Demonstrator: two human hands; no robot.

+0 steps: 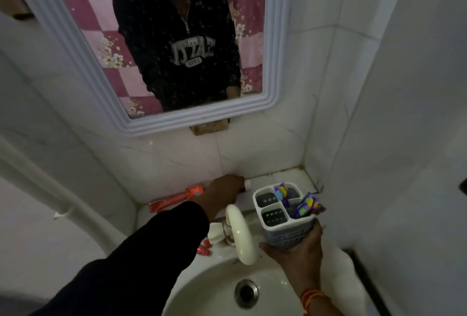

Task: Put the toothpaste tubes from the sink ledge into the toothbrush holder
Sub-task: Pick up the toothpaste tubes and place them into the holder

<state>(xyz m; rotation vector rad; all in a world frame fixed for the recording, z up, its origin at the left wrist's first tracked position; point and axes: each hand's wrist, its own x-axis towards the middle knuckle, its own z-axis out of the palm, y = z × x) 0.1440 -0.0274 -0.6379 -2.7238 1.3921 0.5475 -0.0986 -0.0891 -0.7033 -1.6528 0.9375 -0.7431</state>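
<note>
My right hand holds a white perforated toothbrush holder above the right rim of the sink; several purple and yellow toothbrushes stand in its right compartment. My left hand reaches to the ledge behind the tap and closes on a toothpaste tube whose white cap shows past my fingers. An orange toothpaste tube lies flat on the ledge to the left. Another small red tube lies on the sink edge, partly hidden by my left sleeve.
A cream tap stands between my hands, over the white basin with its metal drain. A white-framed mirror hangs above the ledge. Tiled walls close in at the back and right; a white pipe runs at left.
</note>
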